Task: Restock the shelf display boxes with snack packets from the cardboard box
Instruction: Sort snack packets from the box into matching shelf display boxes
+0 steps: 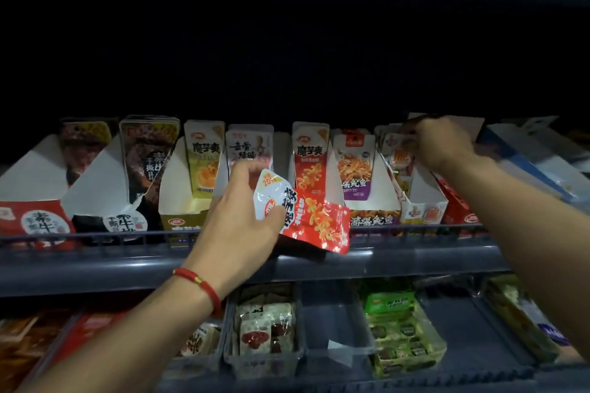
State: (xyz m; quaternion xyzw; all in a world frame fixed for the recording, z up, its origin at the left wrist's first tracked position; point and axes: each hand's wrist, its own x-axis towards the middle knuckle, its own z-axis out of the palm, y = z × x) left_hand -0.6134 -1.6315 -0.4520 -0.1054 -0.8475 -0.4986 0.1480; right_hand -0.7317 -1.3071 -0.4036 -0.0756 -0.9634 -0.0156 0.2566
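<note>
- Left hand (pixel 242 217) is closed around a small stack of red-and-white snack packets (pixel 306 220), thumb across the white top end, fingers wrapped behind. The packets fan out toward 4 o'clock from the palm, in front of the shelf rail (pixel 95 238).
- Right hand (pixel 443 145) is up at 2 o'clock, fingers curled down into the white display box (pixel 424 201) and pinching the top edge of the packets standing in it. Can't tell if it is gripping one or just pushing them back.
- The matching red display box (pixel 311 166) sits just at 12 o'clock from the held stack and looks like the target slot. Its packets stand upright and it has room at the front.
- Handling guess: the packets are light, soft foil pouches with a glossy, slippery film. The loose lower corners are already flopping and splaying.
- Best hold is the flat sealed end, squeezed as a stack. Grabbing the filled middle lets them slide past each other.
- Not fragile, but they will buckle if pushed in by the bottom edge. Drop them in upright and guide them by the top seal.
- The box walls are thin card, so a sideways shove could bend the divider or nudge the purple box (pixel 354 169) next door.
- The supply cardboard box is not in view.
</note>
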